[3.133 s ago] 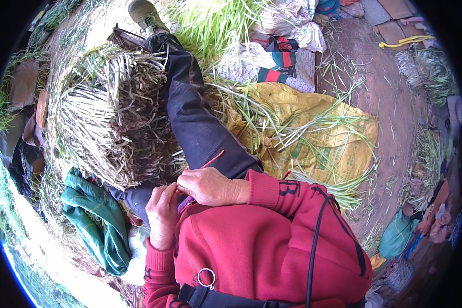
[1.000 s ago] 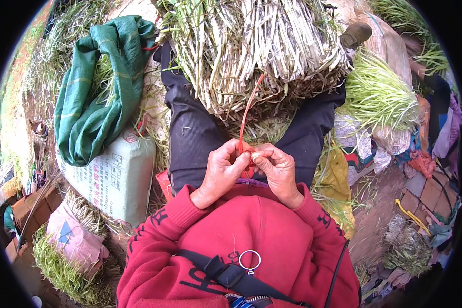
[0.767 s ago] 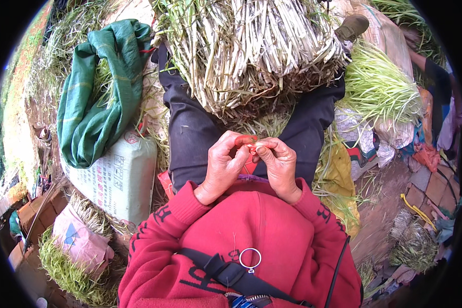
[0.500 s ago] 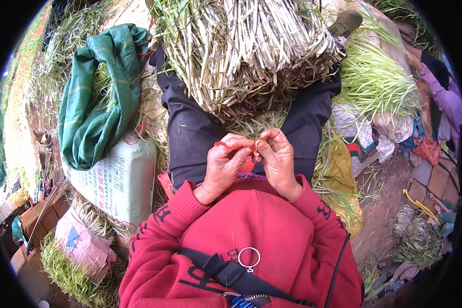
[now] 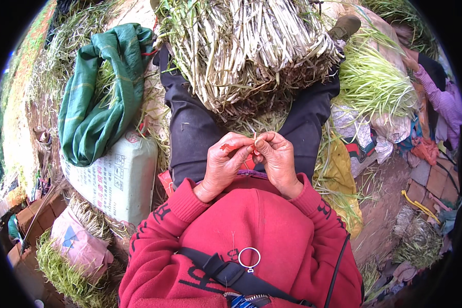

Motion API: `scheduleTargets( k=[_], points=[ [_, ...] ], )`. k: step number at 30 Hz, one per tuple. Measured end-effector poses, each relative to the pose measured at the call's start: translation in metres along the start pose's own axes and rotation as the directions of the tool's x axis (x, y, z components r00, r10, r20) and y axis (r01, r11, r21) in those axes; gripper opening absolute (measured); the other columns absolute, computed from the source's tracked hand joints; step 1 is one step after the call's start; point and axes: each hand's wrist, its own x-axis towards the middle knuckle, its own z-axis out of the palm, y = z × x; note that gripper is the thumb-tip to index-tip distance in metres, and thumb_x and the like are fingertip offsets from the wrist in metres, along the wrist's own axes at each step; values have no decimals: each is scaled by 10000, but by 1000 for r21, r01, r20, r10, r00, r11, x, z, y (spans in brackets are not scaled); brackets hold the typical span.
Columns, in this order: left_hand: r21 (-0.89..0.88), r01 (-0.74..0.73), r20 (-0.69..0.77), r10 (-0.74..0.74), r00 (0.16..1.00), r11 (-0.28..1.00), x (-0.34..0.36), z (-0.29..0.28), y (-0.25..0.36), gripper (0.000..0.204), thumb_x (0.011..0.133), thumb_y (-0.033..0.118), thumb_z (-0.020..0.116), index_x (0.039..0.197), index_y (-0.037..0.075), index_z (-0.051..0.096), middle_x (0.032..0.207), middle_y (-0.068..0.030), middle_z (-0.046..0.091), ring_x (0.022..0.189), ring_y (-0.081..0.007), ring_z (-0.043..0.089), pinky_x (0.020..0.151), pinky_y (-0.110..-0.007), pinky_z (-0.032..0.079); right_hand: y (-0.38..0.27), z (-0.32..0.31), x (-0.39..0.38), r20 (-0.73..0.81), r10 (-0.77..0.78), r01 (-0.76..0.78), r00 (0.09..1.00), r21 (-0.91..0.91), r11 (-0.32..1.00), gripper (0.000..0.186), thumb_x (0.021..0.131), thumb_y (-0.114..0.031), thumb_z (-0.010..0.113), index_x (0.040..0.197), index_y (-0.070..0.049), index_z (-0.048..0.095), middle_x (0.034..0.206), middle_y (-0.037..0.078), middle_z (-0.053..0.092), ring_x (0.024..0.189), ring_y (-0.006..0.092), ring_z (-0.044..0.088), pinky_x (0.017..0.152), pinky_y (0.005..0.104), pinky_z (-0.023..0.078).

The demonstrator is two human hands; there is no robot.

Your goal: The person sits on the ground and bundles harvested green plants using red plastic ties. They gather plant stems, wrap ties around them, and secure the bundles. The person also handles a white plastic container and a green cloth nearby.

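Note:
My left hand (image 5: 220, 164) and my right hand (image 5: 278, 159) meet at the fingertips just above my lap. Both are closed in a pinch on a thin red strip (image 5: 229, 147), part of which shows across the left fingers. A small pale tip sticks up between the thumbs and fingers; what it is I cannot make out. Beyond the hands, a large heap of white-stemmed stalks (image 5: 256, 46) with brownish root ends lies between my legs. Neither hand touches it.
Left of my legs, a rolled green cloth sack (image 5: 87, 133) rests on a full pale sack (image 5: 118, 179). To the right are light-green shoots (image 5: 377, 82), a yellow cloth (image 5: 341, 179) and another person's purple sleeve (image 5: 436, 90). A pink-wrapped bundle (image 5: 79, 241) sits lower left.
My fingers have shifted slightly around the red strip, and the pale tip now shows between them. The view has moved a little; the other person's arm at the right has shifted slightly.

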Motion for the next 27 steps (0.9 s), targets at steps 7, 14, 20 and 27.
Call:
scheduleTargets(
  k=[7,14,20,27],
  points=[
    [55,-29,-80,33,996,998,1,1,7,84,804,-19,642,884,5,645,822,-52,616,733,-116,578,654,-236,478,-1,0,-5,37,-70,77,997,-261,962,120,841,-93,654,915,1,643,805,13,628,642,54,538,585,177,442],
    [-132,433,36,-433,901,892,2,-15,19,65,843,39,629,878,-15,621,786,-1,622,712,-48,546,626,-205,471,-4,0,-9,177,-221,283,959,-618,733,94,828,-52,652,896,12,647,829,32,613,733,84,562,642,217,458],
    [-1,383,120,-380,917,924,9,-23,26,51,867,37,595,892,-6,606,791,-3,617,727,-55,548,639,-204,472,-17,6,-10,246,-187,307,951,-698,647,90,859,-68,613,879,19,621,810,28,605,717,98,568,647,217,456],
    [-254,299,206,-250,946,920,11,-13,51,69,904,78,563,927,15,550,813,5,586,688,-38,537,606,-179,465,-18,12,-19,264,149,-197,953,166,966,112,912,-167,559,939,-61,579,807,-5,580,661,87,496,619,226,431]
  ],
)
